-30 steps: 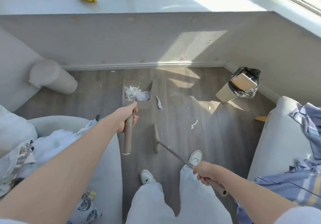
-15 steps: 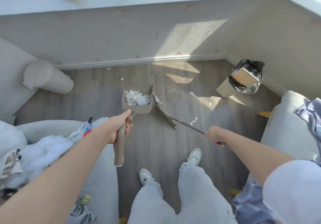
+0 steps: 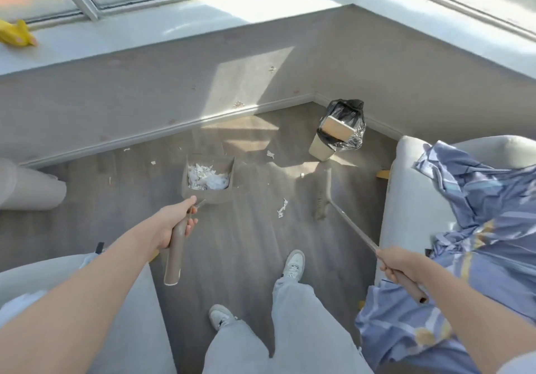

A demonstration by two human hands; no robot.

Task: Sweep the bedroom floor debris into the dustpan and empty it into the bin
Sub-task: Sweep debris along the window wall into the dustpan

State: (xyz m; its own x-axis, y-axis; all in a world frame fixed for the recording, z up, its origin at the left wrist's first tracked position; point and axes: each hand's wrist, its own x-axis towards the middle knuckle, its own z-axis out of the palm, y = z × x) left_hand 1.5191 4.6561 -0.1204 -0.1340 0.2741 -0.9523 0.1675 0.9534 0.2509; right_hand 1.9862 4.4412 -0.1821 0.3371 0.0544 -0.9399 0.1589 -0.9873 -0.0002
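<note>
Debris (image 3: 207, 178) already fills the dustpan (image 3: 208, 196), held at 11 o'clock by the left hand (image 3: 171, 223), while the right hand (image 3: 398, 263) grips the broom (image 3: 322, 199); a hard stroke could scatter the paper scrap (image 3: 282, 207).

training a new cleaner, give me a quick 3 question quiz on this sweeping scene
1. True or false: the grey long-handled dustpan already holds white paper scraps.
2. Which hand grips the thin metal broom handle? A) left hand B) right hand
3. What lines the beige bin in the corner?

Key: 1 true; 2 B; 3 a black plastic bag.
</note>
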